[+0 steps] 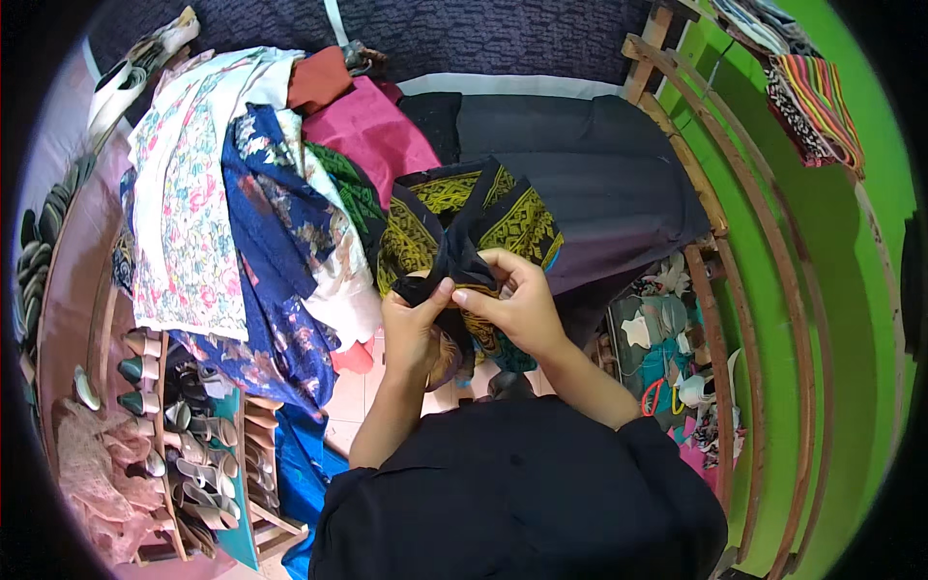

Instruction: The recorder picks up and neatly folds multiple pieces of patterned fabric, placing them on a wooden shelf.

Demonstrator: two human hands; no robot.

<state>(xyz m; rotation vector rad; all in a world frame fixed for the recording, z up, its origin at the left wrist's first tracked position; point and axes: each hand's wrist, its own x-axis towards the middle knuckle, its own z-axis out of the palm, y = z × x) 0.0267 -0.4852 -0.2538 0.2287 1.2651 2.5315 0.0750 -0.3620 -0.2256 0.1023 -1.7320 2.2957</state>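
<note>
Both my hands meet in front of my chest on a black garment with yellow-green woven patterns [517, 224]. With thumb and fingers, my left hand [414, 314] pinches a black fold of it. Just to the right, my right hand [514, 302] grips the same cloth, its thumb close to the left thumb. The garment's upper part spreads beyond my hands, and its lower part hangs below them, partly hidden. Whatever small detail lies between the fingertips cannot be made out.
Ahead lies a dark cloth-covered surface [570, 145]. Left of it are a floral white cloth [184, 203], a navy floral cloth [261, 251] and a pink cloth [372, 130]. Shoes [208, 474] fill a rack at lower left. Wooden rails [773, 242] run along the green wall [851, 290].
</note>
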